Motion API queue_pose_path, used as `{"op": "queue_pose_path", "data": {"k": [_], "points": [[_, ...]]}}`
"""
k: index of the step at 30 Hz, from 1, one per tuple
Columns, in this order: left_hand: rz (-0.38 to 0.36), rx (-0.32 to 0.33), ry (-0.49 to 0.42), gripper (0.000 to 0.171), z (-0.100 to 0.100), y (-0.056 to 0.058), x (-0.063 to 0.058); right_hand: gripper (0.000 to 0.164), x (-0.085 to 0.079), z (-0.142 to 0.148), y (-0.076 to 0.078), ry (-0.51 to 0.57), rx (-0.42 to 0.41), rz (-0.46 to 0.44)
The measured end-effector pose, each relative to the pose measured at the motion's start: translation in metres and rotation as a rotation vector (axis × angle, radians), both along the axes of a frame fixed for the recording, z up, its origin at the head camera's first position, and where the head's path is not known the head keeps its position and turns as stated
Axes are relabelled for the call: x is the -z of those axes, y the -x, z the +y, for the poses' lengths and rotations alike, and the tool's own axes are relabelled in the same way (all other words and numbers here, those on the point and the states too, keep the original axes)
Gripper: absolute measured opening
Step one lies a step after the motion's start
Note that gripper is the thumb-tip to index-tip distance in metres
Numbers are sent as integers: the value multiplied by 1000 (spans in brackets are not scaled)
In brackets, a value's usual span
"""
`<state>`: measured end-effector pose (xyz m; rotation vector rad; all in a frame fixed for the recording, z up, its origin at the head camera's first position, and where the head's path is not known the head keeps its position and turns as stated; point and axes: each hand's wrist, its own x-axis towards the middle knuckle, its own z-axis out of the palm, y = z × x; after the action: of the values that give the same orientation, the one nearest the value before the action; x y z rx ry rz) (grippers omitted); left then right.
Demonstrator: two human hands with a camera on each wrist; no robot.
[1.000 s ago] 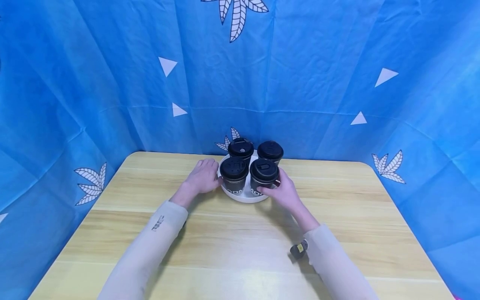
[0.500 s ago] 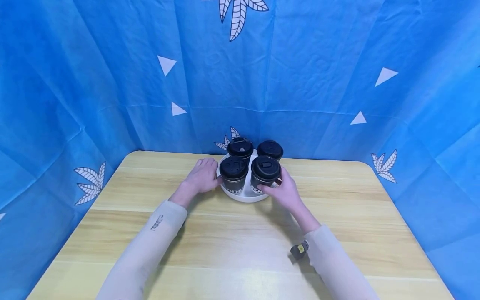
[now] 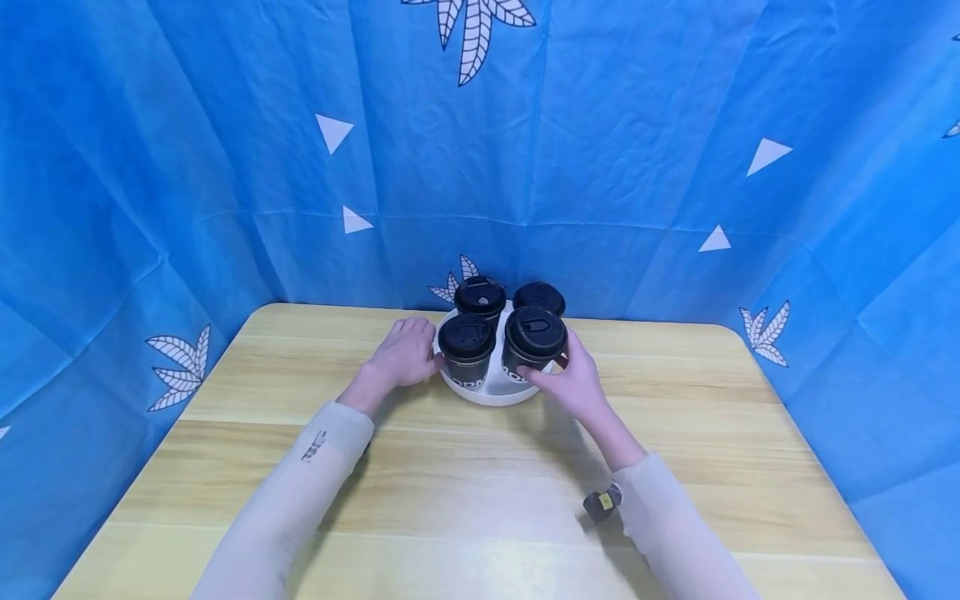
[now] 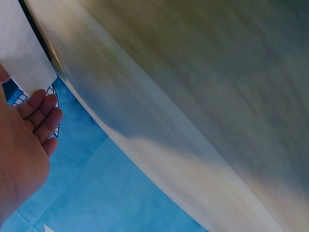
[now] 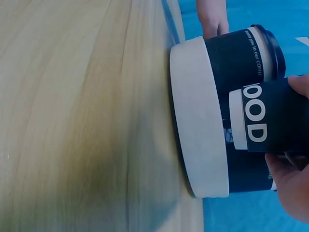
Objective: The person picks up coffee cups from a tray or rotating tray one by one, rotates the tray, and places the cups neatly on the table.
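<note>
My right hand [image 3: 573, 379] grips a black lidded coffee cup [image 3: 536, 332] at the front right of a round white tray [image 3: 491, 398]. In the right wrist view this cup's white base sits raised above the tray's rim, its "OOD" lettering showing. Against the tray's left side rests my left hand [image 3: 408, 352], thumb at the rim beside the front-left coffee cup [image 3: 467, 371]. The left wrist view has its gently bent fingers [image 4: 47, 124] at the white tray wall [image 4: 24, 43]. Two more lidded cups, back left [image 3: 480, 296] and back right [image 3: 539, 297], stand on the tray.
The tray stands near the back of a light wooden table [image 3: 450, 500]. Right behind that edge hangs a blue curtain [image 3: 622, 167] with white leaves and triangles. A small dark device [image 3: 602, 502] hangs at the right sleeve's cuff.
My right hand has lifted the front-right coffee cup a little and shifted it slightly to the right and back. The left hand and the tray stay in place.
</note>
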<state>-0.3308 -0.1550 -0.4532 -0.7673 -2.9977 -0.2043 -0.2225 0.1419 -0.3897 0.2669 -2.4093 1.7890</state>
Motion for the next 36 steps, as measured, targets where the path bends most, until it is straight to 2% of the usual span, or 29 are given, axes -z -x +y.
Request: {"op": "queue_pose_path", "data": {"k": [6,13,15,26,36], "points": [[-6,-9,-6,44,0,0,2,77,-5,4,-5,-5,20,18],[-7,-8,-1,43,-3,3,3,83,21,20,12,-5,45,52],[1,-5,-4,44,-4,3,3,83,24,24,14,-15,53,66],[7,-3,-4,43,-1,3,4,77,25,45,13,-46,92,124],[4,-1,-6,44,-1,3,5,79,28,60,13,-87,148,115]]}}
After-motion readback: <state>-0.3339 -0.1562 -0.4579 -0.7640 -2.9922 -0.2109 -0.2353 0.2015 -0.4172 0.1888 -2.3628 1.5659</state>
